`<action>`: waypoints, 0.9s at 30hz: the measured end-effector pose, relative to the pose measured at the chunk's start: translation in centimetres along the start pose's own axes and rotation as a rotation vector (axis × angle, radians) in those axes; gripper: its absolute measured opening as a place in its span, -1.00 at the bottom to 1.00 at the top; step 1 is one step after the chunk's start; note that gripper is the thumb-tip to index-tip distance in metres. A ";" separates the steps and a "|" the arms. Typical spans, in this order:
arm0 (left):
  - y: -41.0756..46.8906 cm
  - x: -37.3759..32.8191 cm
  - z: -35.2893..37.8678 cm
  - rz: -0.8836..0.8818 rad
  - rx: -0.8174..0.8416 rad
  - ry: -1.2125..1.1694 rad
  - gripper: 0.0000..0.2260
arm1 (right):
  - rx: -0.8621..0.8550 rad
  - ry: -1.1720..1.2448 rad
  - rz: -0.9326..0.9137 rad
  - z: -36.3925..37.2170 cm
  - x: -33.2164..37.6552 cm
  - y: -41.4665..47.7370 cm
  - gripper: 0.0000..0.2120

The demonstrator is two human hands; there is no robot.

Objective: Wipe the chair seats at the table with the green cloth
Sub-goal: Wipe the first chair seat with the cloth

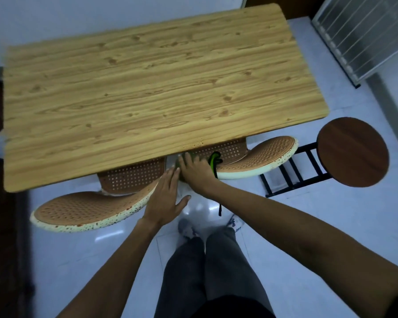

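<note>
Forearms are reaching down past grey-trousered legs (207, 271). Right hand (197, 172) fingers (187, 160), lying spread and flat, are pressing the green cloth (214, 160) onto the right chair seat (225, 149), half tucked under the worktop (147, 88). Left hand (164, 199), open with fingers together, is steadying the left chair (87, 211) by its back rim. Judging by this, wiping is underway; the left seat and round stool (353, 151) are probably waiting.

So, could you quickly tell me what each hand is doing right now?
Left hand: open, flat, holding nothing.
Right hand: pressing the green cloth; grip unclear.
</note>
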State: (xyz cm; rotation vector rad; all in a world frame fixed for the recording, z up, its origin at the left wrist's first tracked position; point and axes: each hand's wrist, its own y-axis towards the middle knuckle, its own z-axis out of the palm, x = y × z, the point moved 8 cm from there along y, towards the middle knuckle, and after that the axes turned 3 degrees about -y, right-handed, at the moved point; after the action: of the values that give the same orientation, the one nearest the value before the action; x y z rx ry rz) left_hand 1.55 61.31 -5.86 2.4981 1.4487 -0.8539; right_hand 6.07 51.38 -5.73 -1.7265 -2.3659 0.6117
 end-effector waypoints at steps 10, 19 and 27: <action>2.4 -5.0 1.2 0.115 0.081 -0.008 -0.24 | -0.259 0.067 0.078 4.5 -12.1 -12.7 -0.40; 3.3 -6.0 2.8 0.069 0.144 0.046 -0.17 | -0.321 0.494 0.624 5.0 -7.9 -14.5 -0.26; 4.4 -7.9 2.2 0.024 0.123 0.083 -0.20 | -0.319 0.541 0.738 6.3 -14.2 -14.9 -0.24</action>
State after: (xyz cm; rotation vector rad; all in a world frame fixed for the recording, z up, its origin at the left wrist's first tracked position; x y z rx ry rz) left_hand 1.26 52.11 -4.22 2.6649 1.4290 -0.8706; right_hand -4.54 32.83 -3.73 -2.5073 -1.4852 -0.1873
